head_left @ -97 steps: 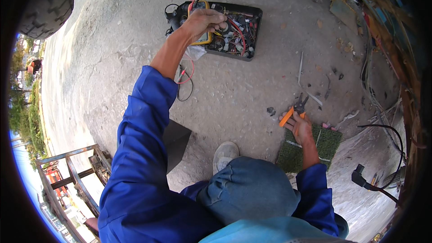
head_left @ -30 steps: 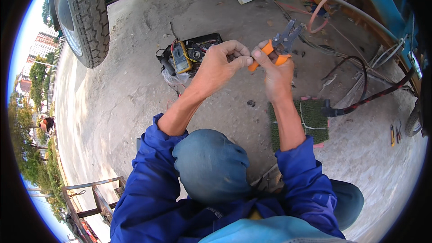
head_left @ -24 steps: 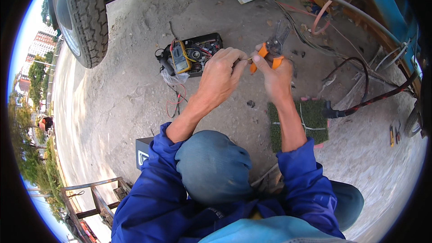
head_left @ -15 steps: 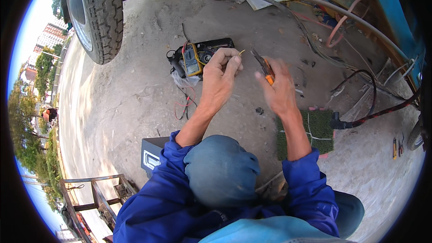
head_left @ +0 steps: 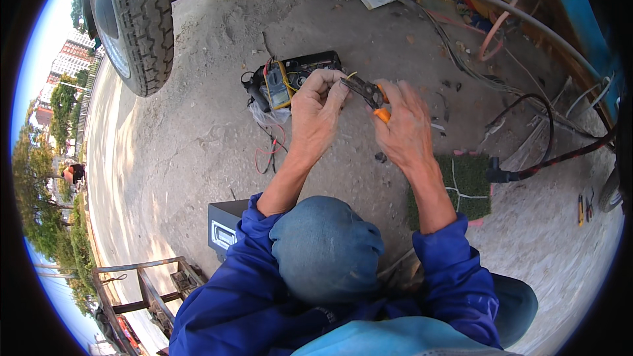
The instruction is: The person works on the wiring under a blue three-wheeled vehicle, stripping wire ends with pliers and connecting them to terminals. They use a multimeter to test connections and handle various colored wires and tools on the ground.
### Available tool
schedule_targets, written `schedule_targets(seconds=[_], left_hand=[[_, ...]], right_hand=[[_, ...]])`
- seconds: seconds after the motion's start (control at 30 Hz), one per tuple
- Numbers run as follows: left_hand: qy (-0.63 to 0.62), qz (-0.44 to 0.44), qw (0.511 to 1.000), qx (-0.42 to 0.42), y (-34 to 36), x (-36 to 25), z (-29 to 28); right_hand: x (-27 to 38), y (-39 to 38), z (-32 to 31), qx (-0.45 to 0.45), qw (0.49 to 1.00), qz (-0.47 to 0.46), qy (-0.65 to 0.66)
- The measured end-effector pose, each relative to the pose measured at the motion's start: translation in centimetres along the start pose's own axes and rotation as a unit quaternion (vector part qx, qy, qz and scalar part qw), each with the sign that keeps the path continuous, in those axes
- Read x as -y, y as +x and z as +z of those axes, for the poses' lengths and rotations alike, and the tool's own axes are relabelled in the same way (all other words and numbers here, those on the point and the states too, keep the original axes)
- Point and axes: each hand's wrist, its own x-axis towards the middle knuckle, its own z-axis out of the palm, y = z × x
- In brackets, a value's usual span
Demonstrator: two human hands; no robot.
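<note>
From my end, the yellow wire (head_left: 351, 74) shows its short tip at the left hand's (head_left: 315, 109) fingertips, above the ground near the black tray's (head_left: 316, 57) lower right corner. That hand is closed in a thumb-and-finger pinch on it; my right hand (head_left: 407, 125) wraps the orange-handled pliers (head_left: 369, 94), their nose at the wire. I can't tell whether the jaws grip it. I'd brace the pinch, square the nose to the wire and squeeze gently, fingertips clear. The multimeter (head_left: 277, 86) lies at the tray's left end.
</note>
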Motion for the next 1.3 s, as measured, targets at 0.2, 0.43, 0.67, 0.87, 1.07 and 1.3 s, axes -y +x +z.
schedule_targets(seconds=[0.2, 0.43, 0.67, 0.87, 1.07, 1.3], left_hand=[[0.040, 0.012, 0.999, -0.010, -0.1, 0.0, 0.0], [0.039, -0.001, 0.999, -0.007, -0.2, 0.0, 0.3], [0.070, -0.013, 0.997, 0.004, -0.3, -0.5, 0.3], [0.093, 0.006, 0.995, 0.028, -0.2, -0.8, 0.3], [0.140, -0.001, 0.989, 0.049, 0.4, -0.9, 0.3], [0.124, -0.055, 0.990, 0.043, -0.5, -1.2, -0.6]], right_hand=[[-0.3, -0.1, 0.1, 0.009, 1.000, -0.003, -0.014], [-0.4, -0.3, 0.1, 0.035, 0.999, 0.034, 0.014], [-0.6, -0.2, 0.0, 0.080, 0.995, 0.065, 0.014], [-1.2, -0.2, 0.7, 0.060, 0.993, 0.082, 0.059], [-1.1, -0.9, 2.9, 0.043, 0.981, 0.168, 0.092], [-5.4, 0.6, 1.3, 0.035, 0.930, 0.331, 0.156]])
